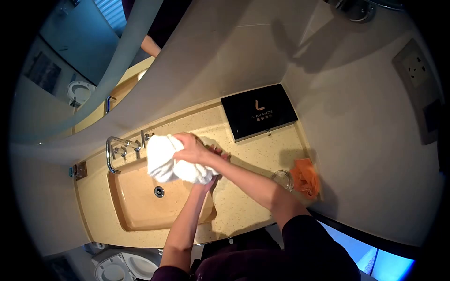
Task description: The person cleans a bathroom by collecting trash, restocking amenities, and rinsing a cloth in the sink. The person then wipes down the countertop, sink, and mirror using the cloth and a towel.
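A bunched white towel (161, 161) is held above the right side of the sink basin. My right hand (191, 149) lies over the top of the towel with its fingers closed on the cloth. From below, my left hand (212, 180) supports the same bundle; its palm is mostly hidden, and its fingertips show past my right wrist. Whether anything is wrapped inside the towel cannot be seen. Under the bundle is the beige sink basin (136, 206) with a round drain (159, 192). A chrome faucet (110, 154) stands just left of the towel.
On the speckled counter (253, 161), a black LAVANDE box (260, 112) sits against the back wall. A clear glass (283, 180) and an orange cloth (305, 178) are at the right end. A mirror (84, 61) hangs at upper left; a toilet (124, 268) is below.
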### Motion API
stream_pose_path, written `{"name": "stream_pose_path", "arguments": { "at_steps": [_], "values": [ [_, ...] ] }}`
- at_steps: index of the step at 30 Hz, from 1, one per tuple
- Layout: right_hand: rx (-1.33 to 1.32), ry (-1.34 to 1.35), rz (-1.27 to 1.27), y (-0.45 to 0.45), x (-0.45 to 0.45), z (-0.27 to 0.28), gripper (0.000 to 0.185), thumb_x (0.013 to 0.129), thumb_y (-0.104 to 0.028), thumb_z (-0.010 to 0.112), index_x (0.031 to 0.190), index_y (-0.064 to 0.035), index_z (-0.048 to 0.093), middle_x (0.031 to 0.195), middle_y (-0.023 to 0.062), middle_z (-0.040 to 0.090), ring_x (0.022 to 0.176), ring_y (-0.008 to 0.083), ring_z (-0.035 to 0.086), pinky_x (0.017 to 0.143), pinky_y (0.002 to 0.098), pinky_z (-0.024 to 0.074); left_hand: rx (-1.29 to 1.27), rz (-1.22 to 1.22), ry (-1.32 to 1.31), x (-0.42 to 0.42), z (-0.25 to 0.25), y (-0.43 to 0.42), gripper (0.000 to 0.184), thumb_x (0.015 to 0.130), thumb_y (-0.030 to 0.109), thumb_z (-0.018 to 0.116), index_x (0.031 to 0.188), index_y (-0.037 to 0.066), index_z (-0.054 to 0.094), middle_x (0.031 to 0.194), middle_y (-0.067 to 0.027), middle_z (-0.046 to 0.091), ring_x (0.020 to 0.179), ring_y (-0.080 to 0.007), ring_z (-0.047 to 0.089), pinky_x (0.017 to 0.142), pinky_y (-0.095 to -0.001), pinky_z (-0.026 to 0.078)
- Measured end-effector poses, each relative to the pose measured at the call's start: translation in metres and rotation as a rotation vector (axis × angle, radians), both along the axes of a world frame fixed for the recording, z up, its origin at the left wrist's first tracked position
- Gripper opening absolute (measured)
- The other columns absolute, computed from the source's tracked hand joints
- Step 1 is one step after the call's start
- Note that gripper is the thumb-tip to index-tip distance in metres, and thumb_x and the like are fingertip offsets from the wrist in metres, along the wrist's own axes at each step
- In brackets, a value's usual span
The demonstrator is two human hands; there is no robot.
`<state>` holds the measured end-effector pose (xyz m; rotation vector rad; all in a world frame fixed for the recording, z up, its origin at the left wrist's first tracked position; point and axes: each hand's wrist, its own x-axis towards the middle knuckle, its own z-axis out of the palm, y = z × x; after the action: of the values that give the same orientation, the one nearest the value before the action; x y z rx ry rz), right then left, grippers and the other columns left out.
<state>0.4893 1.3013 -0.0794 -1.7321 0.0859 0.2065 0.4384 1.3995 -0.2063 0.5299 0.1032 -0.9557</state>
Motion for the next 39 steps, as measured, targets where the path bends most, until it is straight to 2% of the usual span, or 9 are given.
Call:
{"name": "stream_pose_path", "arguments": {
  "at_steps": [4,10,15,19,20,28,31,32,39],
  "values": [
    [0.224,-0.118,0.028,0.034,-0.033,0.027,0.052,0.068,-0.019,0.072,0.114,0.0026,0.064,0.111,0.0200,0.062,0.101,0.0346,0.063,0.093,0.0440,0.0508,0.405,0.172,-0.023,-0.036,-0.006,0.120,0.056,0.107,0.047,0.039,0.146,0.008,0.046,0.143,-0.0129,0.054,0.135,-0.0332,0.051,0.113,-0.0528,0.043],
    [-0.170,-0.521,0.256,0.087,-0.089,0.038,0.060,0.068,-0.015,0.076,0.126,-0.0031,0.064,0.140,0.0180,0.051,0.125,0.0376,0.049,0.106,0.0481,0.0450,-0.162,0.569,0.330,-0.074,0.099,0.209,0.086,0.094,0.068,0.052,0.151,0.004,0.041,0.158,-0.0142,0.040,0.146,-0.0336,0.036,0.120,-0.0576,0.025],
    [-0.400,-0.715,0.764,0.100,-0.098,0.081,0.052,0.063,-0.001,0.071,0.114,-0.0149,0.072,0.139,0.0089,0.057,0.123,0.0352,0.052,0.105,0.0481,0.0446,0.013,0.489,0.121,-0.057,0.106,0.226,0.077,0.097,0.063,0.039,0.148,0.004,0.045,0.143,-0.0203,0.055,0.128,-0.0368,0.057,0.108,-0.0521,0.048],
    [-0.249,-0.736,0.435,0.080,-0.056,0.117,0.043,0.063,0.000,0.069,0.105,-0.0053,0.072,0.130,0.0109,0.063,0.117,0.0340,0.057,0.101,0.0439,0.0474,-0.462,0.157,0.334,-0.026,0.101,0.233,0.060,0.105,0.044,0.030,0.147,0.004,0.044,0.143,-0.0202,0.054,0.128,-0.0362,0.058,0.102,-0.0595,0.051],
    [-0.226,-0.690,0.372,0.072,-0.046,0.128,0.044,0.062,0.002,0.067,0.105,-0.0035,0.072,0.129,0.0119,0.064,0.118,0.0333,0.057,0.102,0.0428,0.0468,-0.122,0.265,0.309,-0.026,0.118,0.228,0.057,0.107,0.043,0.031,0.143,0.002,0.048,0.139,-0.0235,0.057,0.123,-0.0396,0.061,0.097,-0.0616,0.053],
    [-0.018,-0.960,-0.482,0.061,0.063,0.242,0.063,0.082,-0.010,0.066,0.141,0.0026,0.047,0.135,0.0200,0.055,0.120,0.0300,0.058,0.106,0.0431,0.0455,-0.138,0.133,-0.006,-0.005,0.140,0.297,0.038,0.109,0.027,0.040,0.128,-0.003,0.053,0.131,-0.0265,0.060,0.111,-0.0325,0.066,0.095,-0.0435,0.055],
    [-0.858,-1.400,-0.810,0.120,0.140,0.229,0.078,0.081,-0.025,0.081,0.144,-0.0009,0.043,0.146,0.0249,0.036,0.133,0.0387,0.039,0.110,0.0552,0.0362,-0.055,0.315,0.080,-0.012,0.132,0.332,0.027,0.106,0.018,0.049,0.125,0.000,0.055,0.120,-0.0199,0.064,0.100,-0.0247,0.065,0.090,-0.0374,0.054],
    [-1.054,-1.366,-0.746,0.140,0.155,0.223,0.090,0.073,-0.032,0.085,0.148,-0.0072,0.043,0.151,0.0220,0.024,0.135,0.0414,0.025,0.112,0.0580,0.0275,-0.070,0.332,0.130,-0.017,0.120,0.345,0.026,0.105,0.017,0.051,0.124,0.001,0.055,0.118,-0.0184,0.064,0.099,-0.0235,0.065,0.089,-0.0369,0.054],
    [-1.208,-1.404,-0.268,0.364,0.241,0.224,0.075,0.061,-0.016,0.073,0.135,-0.0210,0.062,0.149,0.0176,0.036,0.132,0.0399,0.036,0.104,0.0557,0.0284,0.067,0.463,0.200,-0.029,0.101,0.406,0.021,0.101,0.017,0.056,0.118,0.004,0.057,0.108,-0.0116,0.065,0.093,-0.0205,0.063,0.086,-0.0360,0.052]
  ]
}}
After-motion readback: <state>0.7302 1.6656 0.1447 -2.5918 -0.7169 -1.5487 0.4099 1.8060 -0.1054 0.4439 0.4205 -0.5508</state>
